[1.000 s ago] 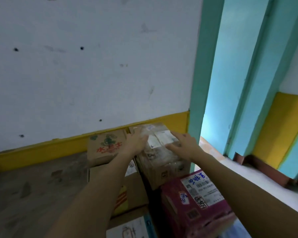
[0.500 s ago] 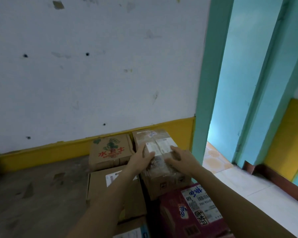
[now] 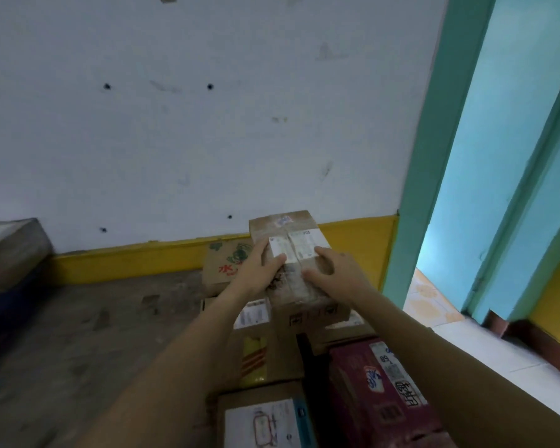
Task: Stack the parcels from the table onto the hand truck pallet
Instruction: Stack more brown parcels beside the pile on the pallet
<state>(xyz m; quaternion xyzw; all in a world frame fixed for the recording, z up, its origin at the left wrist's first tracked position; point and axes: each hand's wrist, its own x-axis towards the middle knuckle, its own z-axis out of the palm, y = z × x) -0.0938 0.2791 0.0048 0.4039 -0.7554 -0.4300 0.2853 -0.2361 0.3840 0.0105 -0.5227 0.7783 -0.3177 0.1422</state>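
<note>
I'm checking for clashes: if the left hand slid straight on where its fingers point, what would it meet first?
Likely the white label on the taped parcel, right ahead of the left hand; depth is unclear.

Left of the teal door frame (image 3: pixel 434 124) I see a white wall (image 3: pixel 207 124), its yellow band (image 3: pixel 126 260), and grey floor (image 3: pixel 78 334).
</note>
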